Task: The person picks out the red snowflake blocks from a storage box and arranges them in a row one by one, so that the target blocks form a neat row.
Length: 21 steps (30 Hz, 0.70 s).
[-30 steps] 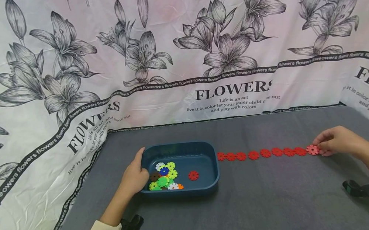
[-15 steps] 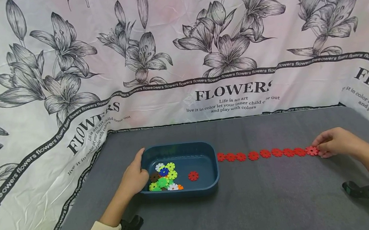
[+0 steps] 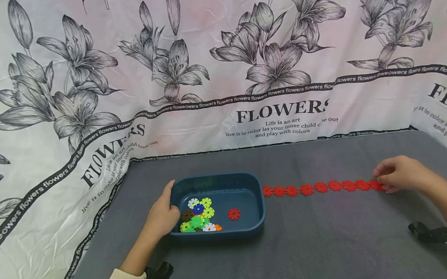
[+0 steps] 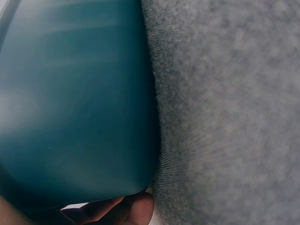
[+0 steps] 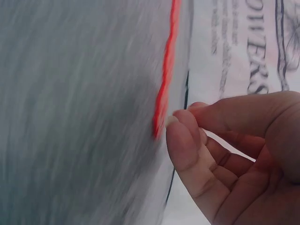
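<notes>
A dark blue plastic tray [image 3: 232, 234] stands on the table, left of the middle. My left hand [image 3: 162, 213] grips its left end; the left wrist view shows fingers [image 4: 141, 208] bent at the tray's lower edge. Inside lie several notched snowflake discs, among them a blue disc [image 3: 198, 209] and a lone red disc [image 3: 234, 214]. From the tray's right side runs a row of red snowflake discs [image 3: 321, 187]. My right hand [image 3: 402, 174] is at the row's right end, over the last red disc [image 3: 375, 185]. In the right wrist view thumb and forefinger are close together beside the row.
Grey cloth covers the table [image 3: 314, 247]. A white curtain [image 3: 208, 60] printed with flowers and lettering hangs along the back and left side. Black camera straps [image 3: 159, 273] sit at both wrists, below beige sleeves.
The right hand has moved slightly left, and the last red disc, pinched before, now lies flat against the row. The left hand and the tray have stayed put.
</notes>
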### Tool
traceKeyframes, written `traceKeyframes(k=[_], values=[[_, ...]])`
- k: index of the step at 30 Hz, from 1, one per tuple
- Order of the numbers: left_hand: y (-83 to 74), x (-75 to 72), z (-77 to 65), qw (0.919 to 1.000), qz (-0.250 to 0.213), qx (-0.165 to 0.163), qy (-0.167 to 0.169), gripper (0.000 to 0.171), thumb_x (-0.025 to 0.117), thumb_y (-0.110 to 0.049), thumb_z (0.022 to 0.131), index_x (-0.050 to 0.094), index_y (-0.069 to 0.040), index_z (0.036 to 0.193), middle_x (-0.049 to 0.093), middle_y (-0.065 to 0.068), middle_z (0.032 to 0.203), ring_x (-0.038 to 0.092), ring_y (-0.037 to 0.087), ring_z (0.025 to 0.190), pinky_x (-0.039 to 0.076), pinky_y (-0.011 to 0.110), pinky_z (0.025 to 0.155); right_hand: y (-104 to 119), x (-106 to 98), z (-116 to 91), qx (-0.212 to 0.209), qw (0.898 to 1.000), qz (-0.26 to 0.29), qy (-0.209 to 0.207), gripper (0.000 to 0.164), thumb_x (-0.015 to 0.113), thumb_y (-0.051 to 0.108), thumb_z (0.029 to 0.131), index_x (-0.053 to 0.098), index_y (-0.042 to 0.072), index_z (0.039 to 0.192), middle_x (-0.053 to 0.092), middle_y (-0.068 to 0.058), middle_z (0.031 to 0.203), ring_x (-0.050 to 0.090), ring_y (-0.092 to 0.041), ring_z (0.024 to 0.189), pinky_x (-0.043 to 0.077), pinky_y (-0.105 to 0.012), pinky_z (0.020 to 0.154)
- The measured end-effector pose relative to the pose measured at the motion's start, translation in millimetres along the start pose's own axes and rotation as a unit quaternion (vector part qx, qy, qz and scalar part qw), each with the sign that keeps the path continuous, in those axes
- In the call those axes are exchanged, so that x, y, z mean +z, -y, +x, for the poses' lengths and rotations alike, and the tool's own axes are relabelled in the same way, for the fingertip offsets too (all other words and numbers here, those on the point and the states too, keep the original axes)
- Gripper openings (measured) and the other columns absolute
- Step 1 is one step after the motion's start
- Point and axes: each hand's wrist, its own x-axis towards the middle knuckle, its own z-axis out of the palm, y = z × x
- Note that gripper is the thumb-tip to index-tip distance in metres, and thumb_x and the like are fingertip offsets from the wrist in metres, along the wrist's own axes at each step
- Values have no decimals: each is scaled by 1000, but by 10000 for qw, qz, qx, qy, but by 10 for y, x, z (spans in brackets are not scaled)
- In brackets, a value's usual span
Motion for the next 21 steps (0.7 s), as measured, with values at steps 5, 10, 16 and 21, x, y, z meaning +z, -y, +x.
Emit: traceKeyframes(k=[5, 10, 16, 21], values=[[4, -7, -4, 10000, 5, -7, 17, 79, 40, 2, 87, 15, -9, 161, 37, 4, 61, 28, 16, 47, 32, 34, 49, 286, 139, 56, -422, 9965, -636, -341, 15, 63, 0, 88, 69, -7, 100, 67, -7, 87, 62, -20, 69, 53, -33, 58], [-3, -13, 3, 10000, -18, -8, 20, 79, 41, 2, 87, 15, -9, 161, 37, 4, 60, 28, 16, 47, 32, 34, 49, 686, 321, 128, -902, 9898, -981, -497, 11, 68, 2, 86, 72, -1, 95, 67, -4, 85, 60, -19, 73, 49, -35, 58], [-5, -14, 2, 10000, -24, 4, -3, 80, 41, 2, 86, 16, -9, 161, 36, 2, 58, 28, 15, 47, 32, 34, 49, 1160, 560, 205, -1754, 9802, -886, -240, 7, 71, 1, 86, 73, 6, 91, 67, 3, 81, 60, -14, 70, 49, -33, 58], [7, -4, 5, 10000, 6, 13, 11, 80, 41, 3, 87, 15, -9, 161, 36, 3, 58, 28, 15, 47, 32, 34, 49, 1488, 751, 239, -2489, 9645, -880, -57, 16, 69, -4, 84, 73, 10, 88, 66, 7, 82, 61, -12, 73, 51, -32, 62]])
